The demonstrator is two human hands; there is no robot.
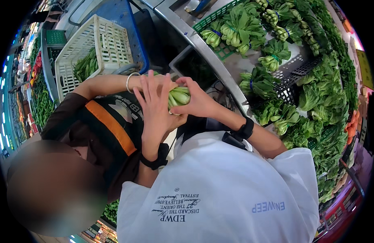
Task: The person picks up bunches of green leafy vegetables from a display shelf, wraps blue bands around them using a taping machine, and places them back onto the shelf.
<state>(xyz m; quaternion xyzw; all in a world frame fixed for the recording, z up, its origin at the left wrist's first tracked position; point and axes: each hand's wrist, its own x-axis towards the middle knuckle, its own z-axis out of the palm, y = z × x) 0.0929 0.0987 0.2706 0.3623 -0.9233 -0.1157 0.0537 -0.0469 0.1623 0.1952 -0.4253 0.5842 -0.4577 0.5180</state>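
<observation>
A bunch of green stalked leafy vegetables (pixel 179 97) is held in front of me, its pale stem ends turned to the right. My right hand (pixel 199 98) grips those ends, thumb below and fingers above. With its fingers spread, my left hand (pixel 156 106) lies at the left side of the bunch, overlapping the co-worker's hand (pixel 165 82), which also holds it. Another hand of the co-worker (pixel 177 121) shows under the bunch. The leaves are mostly hidden behind hands and arms.
Close on my left stands the co-worker in a dark apron (pixel 117 112). Beyond are a white plastic crate (pixel 98 45) with greens and a blue cart (pixel 138 39). To the right, a metal-edged display counter (pixel 215 59) carries tied bunches of greens (pixel 256 82) and a green basket (pixel 225 53).
</observation>
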